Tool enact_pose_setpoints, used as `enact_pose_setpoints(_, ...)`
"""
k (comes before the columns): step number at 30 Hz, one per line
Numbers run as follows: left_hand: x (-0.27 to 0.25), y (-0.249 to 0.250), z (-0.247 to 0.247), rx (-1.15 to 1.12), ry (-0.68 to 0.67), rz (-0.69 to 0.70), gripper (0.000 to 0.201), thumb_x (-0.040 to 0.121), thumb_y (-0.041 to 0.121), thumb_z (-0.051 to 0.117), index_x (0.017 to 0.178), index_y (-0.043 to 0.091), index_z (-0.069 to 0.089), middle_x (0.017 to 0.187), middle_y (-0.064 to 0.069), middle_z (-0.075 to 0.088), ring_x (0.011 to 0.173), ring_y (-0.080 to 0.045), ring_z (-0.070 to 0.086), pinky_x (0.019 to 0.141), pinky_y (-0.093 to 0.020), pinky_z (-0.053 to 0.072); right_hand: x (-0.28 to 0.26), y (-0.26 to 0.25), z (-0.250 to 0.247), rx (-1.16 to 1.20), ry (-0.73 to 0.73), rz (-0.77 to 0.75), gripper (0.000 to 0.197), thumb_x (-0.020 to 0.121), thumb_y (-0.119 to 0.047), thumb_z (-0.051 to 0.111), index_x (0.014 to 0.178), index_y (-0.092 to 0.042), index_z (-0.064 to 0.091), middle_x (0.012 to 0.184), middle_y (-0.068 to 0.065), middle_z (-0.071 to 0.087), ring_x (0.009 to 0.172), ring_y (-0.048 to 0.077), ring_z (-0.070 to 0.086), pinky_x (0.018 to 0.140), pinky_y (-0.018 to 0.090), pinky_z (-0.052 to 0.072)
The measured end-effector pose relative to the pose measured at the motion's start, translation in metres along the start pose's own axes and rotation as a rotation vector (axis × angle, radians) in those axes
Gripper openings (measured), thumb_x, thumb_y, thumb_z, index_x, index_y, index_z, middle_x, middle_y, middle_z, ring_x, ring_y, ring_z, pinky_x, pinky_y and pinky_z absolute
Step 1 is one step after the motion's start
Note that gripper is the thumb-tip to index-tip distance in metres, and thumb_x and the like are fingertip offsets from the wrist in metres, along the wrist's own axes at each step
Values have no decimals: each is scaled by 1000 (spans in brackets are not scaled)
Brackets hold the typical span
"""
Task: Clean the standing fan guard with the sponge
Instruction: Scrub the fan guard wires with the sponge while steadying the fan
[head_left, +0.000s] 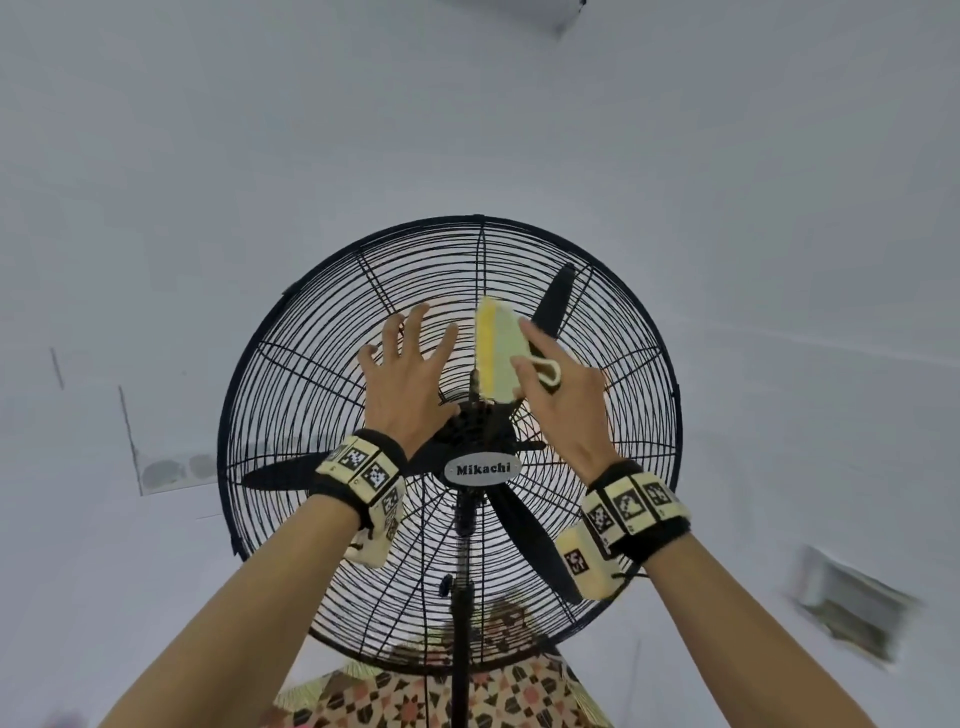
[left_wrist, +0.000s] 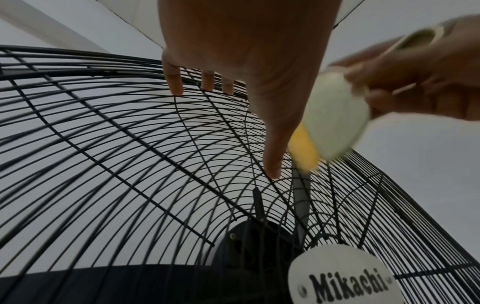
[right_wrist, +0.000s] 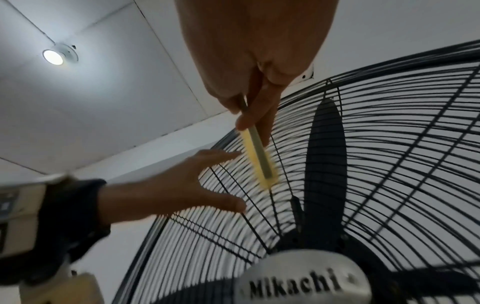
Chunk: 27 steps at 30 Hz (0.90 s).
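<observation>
A black wire fan guard (head_left: 597, 332) fills the middle of the head view, with a silver "Mikachi" badge (head_left: 483, 469) at its hub. My right hand (head_left: 558, 387) grips a pale green sponge (head_left: 500, 358) with a yellow edge and a white loop, held against the upper wires just above the hub. In the right wrist view the sponge (right_wrist: 258, 157) shows edge-on between thumb and fingers. My left hand (head_left: 408, 364) lies spread on the guard to the left of the sponge, fingers straight, fingertips (left_wrist: 174, 82) touching the wires (left_wrist: 103, 133).
Black fan blades (head_left: 553, 301) sit still behind the wires. The fan's pole (head_left: 461, 623) runs down to a patterned floor (head_left: 415, 696). White walls surround the fan; a ceiling lamp (right_wrist: 53, 57) glows at upper left in the right wrist view.
</observation>
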<state>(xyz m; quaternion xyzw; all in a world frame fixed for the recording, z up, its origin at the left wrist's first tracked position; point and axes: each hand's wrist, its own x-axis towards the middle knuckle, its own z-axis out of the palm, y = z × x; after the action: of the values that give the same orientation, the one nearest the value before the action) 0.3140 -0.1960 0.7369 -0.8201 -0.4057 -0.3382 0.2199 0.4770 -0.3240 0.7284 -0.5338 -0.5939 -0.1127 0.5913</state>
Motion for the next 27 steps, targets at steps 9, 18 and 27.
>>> enact_pose_setpoints(9, -1, -5, 0, -38, 11, -7, 108, 71, 63, 85, 159, 33, 30, 170, -11, 13, 153, -39, 13, 112, -70, 34, -20, 8, 0, 66, -17, 120, 49, 101, -25, 66, 148, -27, 53, 100, 4, 75, 78, 6, 75, 60, 25, 62)
enact_pose_setpoints(18, 0, -9, -5, -18, -34, -7, 107, 75, 63, 82, 161, 35, 25, 170, -10, 8, 155, -39, 10, 112, -67, 34, -69, 25, 9, 21, -152, 227, 48, 98, -18, 69, 144, -27, 56, 108, 13, 75, 79, 19, 76, 55, 39, 64)
enact_pose_setpoints(27, 0, -4, -5, -20, -14, 0, 106, 74, 64, 81, 161, 35, 27, 169, -9, 11, 154, -39, 10, 112, -68, 33, -82, 28, 12, -32, -99, 260, 51, 101, -20, 65, 148, -34, 50, 120, 20, 71, 75, 22, 74, 54, 38, 64)
